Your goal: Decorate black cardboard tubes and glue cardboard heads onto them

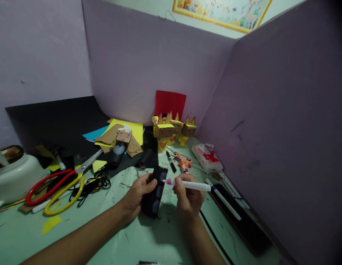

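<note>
"What is everything resting on?"

"A desk (148, 243) with a pale green top."

"And at the left?"

"A white pot (20, 180), a tangle of black cord (103, 179) and, nearer, a yellow paper scrap (51, 223). A black sheet (57, 119) covers the far left part and rises against the wall (157, 55)."

"The far middle?"

"Horned cardboard figures (164, 133) stand there, a black pen (171, 162) lying just nearer."

"The right?"

"A tissue pack (205, 156), then a long dark slab (250, 228) nearer."

a craft corner, shown by scissors (80, 170), yellow paper (135, 129) and cardboard-headed figures (164, 132) on a table (165, 244).
</note>
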`<state>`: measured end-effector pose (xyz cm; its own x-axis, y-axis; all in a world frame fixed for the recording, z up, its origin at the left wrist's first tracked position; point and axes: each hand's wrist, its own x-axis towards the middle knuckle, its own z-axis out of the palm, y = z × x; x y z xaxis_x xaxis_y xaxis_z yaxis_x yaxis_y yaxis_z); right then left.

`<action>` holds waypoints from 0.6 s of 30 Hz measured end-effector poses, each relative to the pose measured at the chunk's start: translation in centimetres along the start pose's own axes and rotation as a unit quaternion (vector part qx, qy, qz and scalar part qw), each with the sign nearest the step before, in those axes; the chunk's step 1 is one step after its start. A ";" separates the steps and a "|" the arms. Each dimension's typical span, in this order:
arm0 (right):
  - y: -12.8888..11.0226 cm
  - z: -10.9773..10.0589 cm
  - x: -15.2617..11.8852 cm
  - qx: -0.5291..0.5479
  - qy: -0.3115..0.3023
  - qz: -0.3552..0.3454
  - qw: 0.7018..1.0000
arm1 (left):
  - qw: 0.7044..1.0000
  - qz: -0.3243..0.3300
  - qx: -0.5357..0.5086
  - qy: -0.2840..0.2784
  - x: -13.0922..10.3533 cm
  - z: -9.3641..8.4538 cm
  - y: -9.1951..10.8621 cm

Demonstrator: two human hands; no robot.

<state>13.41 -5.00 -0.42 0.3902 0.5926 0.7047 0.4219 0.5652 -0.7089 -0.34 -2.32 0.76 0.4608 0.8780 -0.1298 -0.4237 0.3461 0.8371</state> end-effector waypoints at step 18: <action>-0.5 -0.2 0.2 -0.065 -0.028 -0.091 0.993 | 1.000 0.012 -0.004 -0.012 0.0 0.0 0.0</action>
<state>13.45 -5.31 0.08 0.2525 0.5200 0.8160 0.5855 0.5893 -0.5567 -0.36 -2.33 0.76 0.4700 0.8773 -0.0973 -0.4403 0.3285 0.8356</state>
